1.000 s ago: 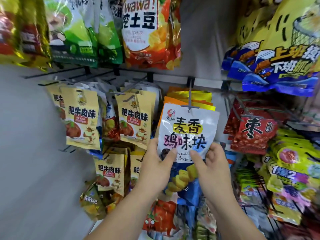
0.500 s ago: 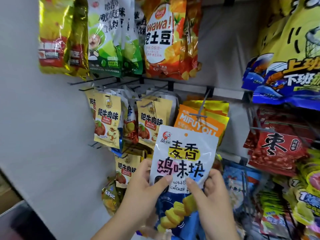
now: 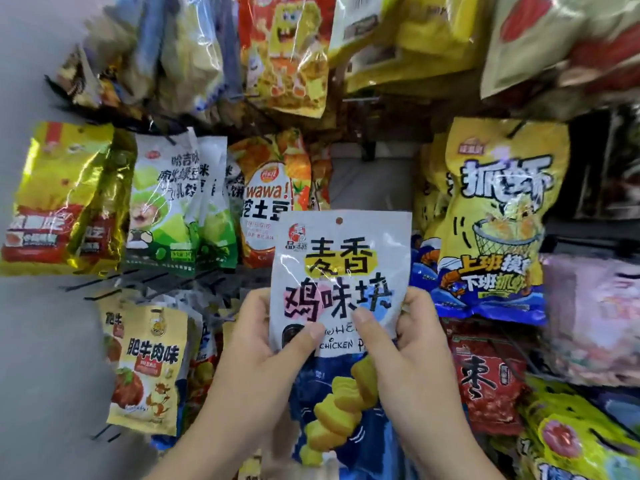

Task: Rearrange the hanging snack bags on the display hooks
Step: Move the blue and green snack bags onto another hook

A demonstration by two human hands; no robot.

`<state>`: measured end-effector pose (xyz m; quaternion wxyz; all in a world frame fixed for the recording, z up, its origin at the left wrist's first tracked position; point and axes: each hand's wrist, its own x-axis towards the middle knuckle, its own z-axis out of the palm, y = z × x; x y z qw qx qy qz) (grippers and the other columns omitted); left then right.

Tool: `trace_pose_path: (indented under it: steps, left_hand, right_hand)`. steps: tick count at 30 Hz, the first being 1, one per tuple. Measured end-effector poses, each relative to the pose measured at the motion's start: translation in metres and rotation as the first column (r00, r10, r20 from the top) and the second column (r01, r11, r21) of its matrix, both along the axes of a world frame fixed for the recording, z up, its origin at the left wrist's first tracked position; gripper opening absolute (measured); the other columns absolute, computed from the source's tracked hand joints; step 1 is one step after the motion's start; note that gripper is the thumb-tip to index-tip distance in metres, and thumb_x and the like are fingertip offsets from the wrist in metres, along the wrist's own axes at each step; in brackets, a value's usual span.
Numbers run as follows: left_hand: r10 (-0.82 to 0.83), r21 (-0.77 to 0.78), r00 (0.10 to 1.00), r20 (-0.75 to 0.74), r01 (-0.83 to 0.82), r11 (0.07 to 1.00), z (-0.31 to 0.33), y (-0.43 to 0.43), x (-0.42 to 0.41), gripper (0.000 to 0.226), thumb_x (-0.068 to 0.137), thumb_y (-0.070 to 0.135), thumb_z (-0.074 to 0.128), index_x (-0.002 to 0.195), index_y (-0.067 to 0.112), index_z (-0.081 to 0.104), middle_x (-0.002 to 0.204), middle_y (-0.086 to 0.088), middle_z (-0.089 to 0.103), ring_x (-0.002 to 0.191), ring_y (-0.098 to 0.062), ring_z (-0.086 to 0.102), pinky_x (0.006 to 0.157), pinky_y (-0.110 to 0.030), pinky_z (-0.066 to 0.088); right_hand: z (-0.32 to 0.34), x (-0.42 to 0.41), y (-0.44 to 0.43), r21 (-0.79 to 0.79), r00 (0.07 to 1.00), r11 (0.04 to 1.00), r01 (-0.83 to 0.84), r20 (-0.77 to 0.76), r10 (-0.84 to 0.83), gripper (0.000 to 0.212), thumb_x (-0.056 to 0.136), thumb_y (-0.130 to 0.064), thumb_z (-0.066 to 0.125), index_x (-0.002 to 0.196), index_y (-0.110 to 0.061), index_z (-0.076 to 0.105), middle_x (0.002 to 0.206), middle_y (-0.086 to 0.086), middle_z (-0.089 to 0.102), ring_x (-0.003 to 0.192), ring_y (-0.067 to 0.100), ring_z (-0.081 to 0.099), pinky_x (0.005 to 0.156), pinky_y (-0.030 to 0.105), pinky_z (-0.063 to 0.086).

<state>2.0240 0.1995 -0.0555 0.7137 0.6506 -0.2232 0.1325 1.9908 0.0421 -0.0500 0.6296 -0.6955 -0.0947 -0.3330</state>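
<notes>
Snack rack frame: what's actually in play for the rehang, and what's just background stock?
In play:
- white chicken-nugget bag, off any hook, hang hole free
- left hand and right hand, both pinching it

Background, untouched:
- wawa potato bag
- yellow hoop-print bag
- SpongeBob bag
- red jujube bag
- beef-flavour bag

Plain grey wall (image 3: 41,341) left; pale backing panel (image 3: 367,181) centre.
</notes>
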Motion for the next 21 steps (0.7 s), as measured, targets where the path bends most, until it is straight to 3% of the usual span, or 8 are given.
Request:
trace_pose_path:
  steps: [3,7,10,12,15,17,21]
  left_hand:
    - [-0.034,-0.007,0.997,0.063,0.034,0.999,0.037,-0.008,0.021,0.030,0.093,0.015,0.072,0.118,0.024,0.058,0.104,0.008,0.079,0.095,-0.013,0.077,0.079,-0.032,0.064]
    - [-0.045,0.033,0.993,0.113,0.042,0.999,0.071,-0.014,0.046,0.031,0.093,0.024,0.075,0.118,0.031,0.058,0.106,0.009,0.079,0.096,-0.013,0.077,0.084,-0.041,0.063]
    - [-0.076,0.033,0.991,0.111,0.073,0.997,0.086,-0.017,0.058,0.030,0.093,0.028,0.076,0.116,0.033,0.058,0.105,0.008,0.079,0.094,-0.014,0.078,0.084,-0.041,0.064]
    - [-0.102,-0.011,0.990,0.094,0.103,0.995,0.093,-0.020,0.062,0.028,0.094,0.024,0.076,0.114,0.032,0.058,0.103,0.007,0.079,0.091,-0.012,0.078,0.078,-0.032,0.064]
    - [-0.125,-0.062,0.990,0.069,0.129,0.990,0.100,-0.026,0.067,0.026,0.095,0.019,0.074,0.114,0.027,0.058,0.102,0.004,0.079,0.086,-0.011,0.078,0.068,-0.025,0.063]
    - [-0.132,-0.077,0.989,0.066,0.137,0.988,0.102,-0.028,0.069,0.026,0.095,0.018,0.074,0.114,0.024,0.057,0.102,0.003,0.078,0.082,-0.008,0.077,0.061,-0.018,0.058]
    - [-0.150,-0.092,0.986,0.067,0.156,0.983,0.102,-0.031,0.074,0.028,0.095,0.017,0.074,0.118,0.021,0.058,0.105,0.001,0.078,0.086,-0.011,0.078,0.064,-0.022,0.061]
  right_hand:
    - [0.045,0.019,-0.004,0.049,0.996,0.996,0.069,0.054,-0.072,0.010,0.095,-0.040,0.069,0.099,-0.036,0.061,0.090,0.000,0.075,0.084,0.015,0.073,0.077,0.041,0.058]
    - [0.101,0.048,-0.012,0.103,0.975,0.978,0.183,0.105,-0.194,0.023,0.099,-0.042,0.065,0.103,-0.020,0.062,0.101,0.013,0.071,0.091,0.031,0.070,0.079,0.047,0.060]
    - [0.128,0.062,-0.018,0.091,0.960,0.965,0.246,0.115,-0.256,0.019,0.103,-0.035,0.062,0.099,-0.016,0.062,0.093,0.009,0.070,0.079,0.019,0.065,0.064,0.033,0.055]
    - [0.139,0.068,-0.019,0.068,0.951,0.955,0.288,0.102,-0.293,0.018,0.103,-0.034,0.061,0.098,-0.017,0.062,0.091,0.005,0.070,0.075,0.019,0.062,0.060,0.033,0.051]
    - [0.147,0.078,-0.017,0.058,0.938,0.943,0.328,0.095,-0.332,0.020,0.102,-0.035,0.062,0.098,-0.015,0.062,0.098,0.013,0.070,0.078,0.032,0.065,0.059,0.039,0.055]
    - [0.149,0.082,-0.016,0.053,0.929,0.935,0.351,0.106,-0.355,0.021,0.100,-0.036,0.063,0.097,-0.015,0.062,0.098,0.014,0.071,0.087,0.039,0.069,0.066,0.051,0.061]
    - [0.151,0.084,-0.018,0.057,0.924,0.929,0.366,0.097,-0.370,0.025,0.097,-0.036,0.063,0.098,-0.011,0.062,0.098,0.016,0.071,0.079,0.031,0.066,0.072,0.061,0.058]
